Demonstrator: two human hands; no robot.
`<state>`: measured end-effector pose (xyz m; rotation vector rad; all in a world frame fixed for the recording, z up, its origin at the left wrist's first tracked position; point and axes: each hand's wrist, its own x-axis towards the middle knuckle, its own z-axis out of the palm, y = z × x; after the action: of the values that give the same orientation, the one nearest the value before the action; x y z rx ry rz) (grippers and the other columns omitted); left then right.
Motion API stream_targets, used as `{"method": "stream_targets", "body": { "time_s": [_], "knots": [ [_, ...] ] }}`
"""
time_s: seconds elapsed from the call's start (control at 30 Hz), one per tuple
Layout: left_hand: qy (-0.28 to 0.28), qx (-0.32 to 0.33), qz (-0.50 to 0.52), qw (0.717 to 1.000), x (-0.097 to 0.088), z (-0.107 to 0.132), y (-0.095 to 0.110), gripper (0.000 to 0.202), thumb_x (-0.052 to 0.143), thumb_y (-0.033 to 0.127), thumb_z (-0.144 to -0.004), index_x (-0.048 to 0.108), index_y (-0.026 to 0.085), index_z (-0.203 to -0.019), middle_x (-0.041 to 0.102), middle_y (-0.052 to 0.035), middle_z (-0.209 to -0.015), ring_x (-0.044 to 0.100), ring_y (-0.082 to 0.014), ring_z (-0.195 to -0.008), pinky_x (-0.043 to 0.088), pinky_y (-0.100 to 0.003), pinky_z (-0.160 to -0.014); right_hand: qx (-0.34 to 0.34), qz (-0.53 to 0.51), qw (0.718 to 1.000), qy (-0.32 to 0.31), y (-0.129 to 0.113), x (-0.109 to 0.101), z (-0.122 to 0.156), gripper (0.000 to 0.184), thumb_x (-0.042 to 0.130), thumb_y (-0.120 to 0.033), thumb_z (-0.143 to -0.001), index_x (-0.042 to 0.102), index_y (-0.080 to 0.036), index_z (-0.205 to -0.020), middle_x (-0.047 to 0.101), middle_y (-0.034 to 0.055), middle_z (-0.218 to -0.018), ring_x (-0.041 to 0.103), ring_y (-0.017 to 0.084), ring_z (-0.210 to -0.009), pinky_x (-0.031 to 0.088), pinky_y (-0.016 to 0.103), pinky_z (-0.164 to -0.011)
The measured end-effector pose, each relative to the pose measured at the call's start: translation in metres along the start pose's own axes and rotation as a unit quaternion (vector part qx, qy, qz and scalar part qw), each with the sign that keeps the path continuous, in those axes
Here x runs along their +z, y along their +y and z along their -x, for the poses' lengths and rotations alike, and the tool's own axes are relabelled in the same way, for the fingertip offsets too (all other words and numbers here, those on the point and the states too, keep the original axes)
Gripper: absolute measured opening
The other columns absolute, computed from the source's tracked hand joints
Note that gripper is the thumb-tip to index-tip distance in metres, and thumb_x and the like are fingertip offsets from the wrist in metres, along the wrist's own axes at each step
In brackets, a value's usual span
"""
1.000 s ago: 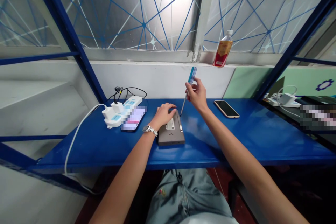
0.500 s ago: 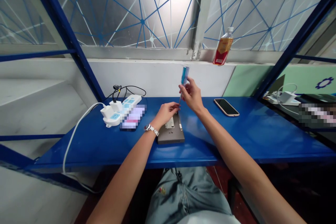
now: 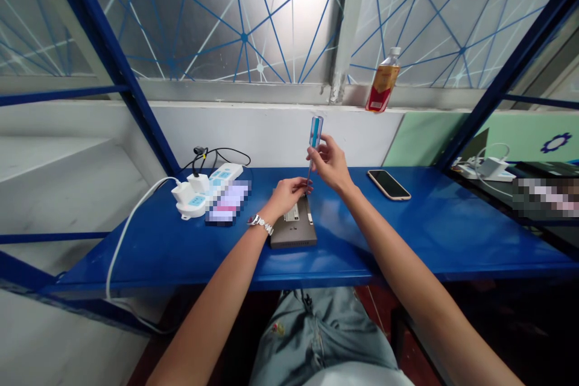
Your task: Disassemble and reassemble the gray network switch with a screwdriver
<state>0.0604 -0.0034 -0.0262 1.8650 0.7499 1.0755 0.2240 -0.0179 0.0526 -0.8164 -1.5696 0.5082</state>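
Observation:
My right hand [image 3: 331, 161] grips a screwdriver [image 3: 316, 131] with a clear and blue handle, held nearly upright. Its thin shaft runs down to the far right corner of a flat grey-brown metal box [image 3: 294, 234]. The box lies on the blue desk and has a white label and small slots. Over the far part of the box, my left hand [image 3: 289, 194] has its fingertips pinched around the lower end of the shaft. Those fingers hide the screwdriver's tip and part of the box. A silver watch [image 3: 261, 223] is on my left wrist.
Left on the desk [image 3: 452, 247] are a white power strip [image 3: 194, 208] with plugs and cables and a phone with a blurred screen [image 3: 227, 204]. Another phone [image 3: 389, 184] lies to the right. A drink bottle [image 3: 383, 81] stands on the ledge behind. Blue metal posts flank the desk.
The screwdriver's handle has tipped slightly to stand more upright, with a small turn in my right fingers. My left hand and the box stay in place.

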Motion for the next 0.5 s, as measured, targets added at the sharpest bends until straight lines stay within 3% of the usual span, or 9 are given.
{"method": "stream_targets", "body": {
  "time_s": [0.1,0.2,0.3,0.5],
  "knots": [
    [0.006,-0.004,0.0,1.0,0.0002,0.0004,-0.0006,0.024,0.064,0.032,-0.091,0.074,0.014,-0.105,0.079,-0.0128,-0.102,0.076,-0.025,-0.097,0.06,-0.04,-0.093,-0.008,0.067,0.993,0.094,-0.002,0.0038,0.0,0.04,0.075,-0.055,-0.082,0.052,-0.024,-0.091,0.055,-0.0051,-0.07,0.051,0.011,-0.058,0.042,0.025,-0.056],
    [0.008,-0.008,0.001,1.0,0.0,0.0009,0.0002,0.024,0.064,0.032,-0.091,0.074,0.015,-0.104,0.079,-0.0125,-0.101,0.076,-0.0248,-0.097,0.06,-0.04,-0.093,-0.016,0.14,0.981,0.13,-0.0055,0.0058,-0.0021,0.046,0.078,-0.054,-0.079,0.043,-0.025,-0.074,0.048,-0.0061,-0.061,0.045,0.012,-0.057,0.038,0.025,-0.056],
    [0.01,-0.009,0.002,1.0,-0.0002,0.0009,0.001,0.024,0.064,0.033,-0.091,0.073,0.014,-0.104,0.079,-0.0125,-0.102,0.077,-0.0243,-0.096,0.06,-0.039,-0.092,-0.012,0.146,0.981,0.127,-0.0072,0.0058,-0.0041,0.047,0.08,-0.052,-0.079,0.043,-0.024,-0.071,0.05,-0.0054,-0.059,0.045,0.012,-0.057,0.038,0.026,-0.057],
    [0.012,-0.003,-0.009,1.0,-0.0008,0.0,-0.0008,0.023,0.065,0.032,-0.091,0.073,0.016,-0.104,0.079,-0.0116,-0.101,0.076,-0.0235,-0.095,0.06,-0.039,-0.093,0.014,0.044,0.996,0.079,-0.0029,0.0031,-0.0028,0.041,0.077,-0.054,-0.081,0.05,-0.023,-0.076,0.057,-0.0033,-0.062,0.055,0.013,-0.055,0.043,0.026,-0.054]
  ]
}}
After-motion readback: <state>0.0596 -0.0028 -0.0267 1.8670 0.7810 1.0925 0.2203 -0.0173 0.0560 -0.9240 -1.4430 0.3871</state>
